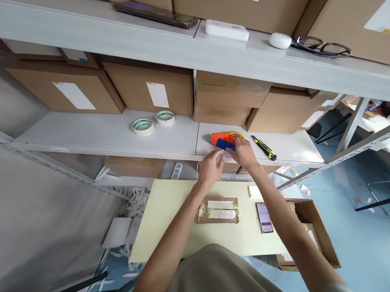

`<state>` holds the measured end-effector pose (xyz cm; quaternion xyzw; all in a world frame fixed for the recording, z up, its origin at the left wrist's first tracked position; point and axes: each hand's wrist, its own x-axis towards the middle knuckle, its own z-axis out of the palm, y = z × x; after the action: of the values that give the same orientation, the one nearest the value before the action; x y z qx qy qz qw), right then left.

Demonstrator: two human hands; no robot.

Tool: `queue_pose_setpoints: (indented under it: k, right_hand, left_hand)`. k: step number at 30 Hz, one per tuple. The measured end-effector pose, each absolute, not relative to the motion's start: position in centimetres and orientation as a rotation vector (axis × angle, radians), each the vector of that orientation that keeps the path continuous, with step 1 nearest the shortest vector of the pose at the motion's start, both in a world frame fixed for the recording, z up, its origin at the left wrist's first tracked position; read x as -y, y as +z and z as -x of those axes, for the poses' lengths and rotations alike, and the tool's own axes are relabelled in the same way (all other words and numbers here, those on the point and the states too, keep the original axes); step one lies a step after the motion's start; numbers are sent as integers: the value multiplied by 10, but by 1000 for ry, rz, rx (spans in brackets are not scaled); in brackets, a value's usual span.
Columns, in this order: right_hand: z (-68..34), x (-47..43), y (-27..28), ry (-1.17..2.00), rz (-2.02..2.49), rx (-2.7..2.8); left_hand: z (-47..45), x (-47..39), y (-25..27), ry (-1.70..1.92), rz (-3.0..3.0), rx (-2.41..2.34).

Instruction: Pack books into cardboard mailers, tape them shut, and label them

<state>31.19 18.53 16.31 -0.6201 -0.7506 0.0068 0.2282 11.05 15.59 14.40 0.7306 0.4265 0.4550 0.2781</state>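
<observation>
An orange and blue tape dispenser (224, 141) lies on the middle shelf, near its front edge. My right hand (245, 154) has its fingers closed on the dispenser's right end. Just to the left, my left hand (210, 167) hovers by the shelf edge, its thumb and fingers apart and nothing between them. A yellow and black utility knife (264, 148) rests on the shelf to the right of my right hand. Below my forearms, a small taped cardboard parcel (218, 210) with white labels sits on the pale yellow table (158, 221).
Two rolls of tape (143, 127) stand left on the middle shelf (179, 138), before cardboard boxes (151, 81). The upper shelf (162, 35) holds a phone, a white case, a mouse and glasses (323, 46). Another phone (264, 217) lies on the table, beside an open carton (321, 229).
</observation>
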Motion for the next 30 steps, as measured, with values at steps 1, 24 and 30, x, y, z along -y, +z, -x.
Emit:
queue_pose_setpoints:
  k: [1, 24, 30]
  right_hand:
    - [-308, -198, 165, 51, 1772, 2109]
    - [-222, 8, 100, 1167, 1509, 1335]
    - [-215, 24, 96, 1128, 1578, 1405]
  left_hand:
    - [-114, -158, 153, 1250, -1933, -1137]
    - [-52, 21, 74, 1211, -1199, -1120]
    - [-32, 27, 64, 1097, -1312, -1093]
